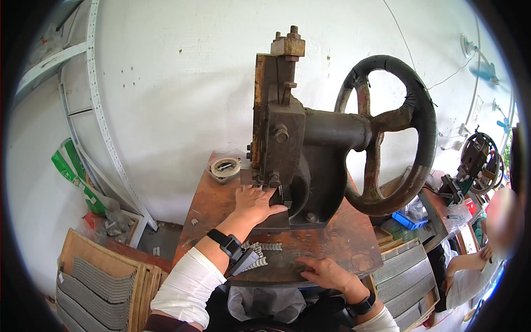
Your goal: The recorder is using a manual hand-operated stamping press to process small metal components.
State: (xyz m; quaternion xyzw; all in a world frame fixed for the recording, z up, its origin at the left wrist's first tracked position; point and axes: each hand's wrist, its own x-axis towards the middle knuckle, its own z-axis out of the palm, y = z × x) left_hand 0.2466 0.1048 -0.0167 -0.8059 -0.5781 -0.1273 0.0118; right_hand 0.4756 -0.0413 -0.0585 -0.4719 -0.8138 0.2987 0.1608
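A dark iron hand press [285, 133] stands on the worn wooden table [210, 199]. My left hand [254, 203] reaches in at the foot of its ram, fingers stretched forward and thumb spread to the right. Its fingertips are partly hidden at the press, so any small part under them cannot be made out. Near the front edge, my right hand [327, 273] rests on the tabletop, fingers loosely bent and apart, with nothing visible in them. Between my hands lie short ribbed metal strips [270, 247], partly covered by my left wrist device.
The press's large handwheel [426, 127] stands to the right. A round container [225, 167] holding small items sits behind my left hand. Wooden trays of ribbed strips stand at left [99, 282] and right [406, 274]. Another person [475, 271] is at far right, near a blue bin [409, 220].
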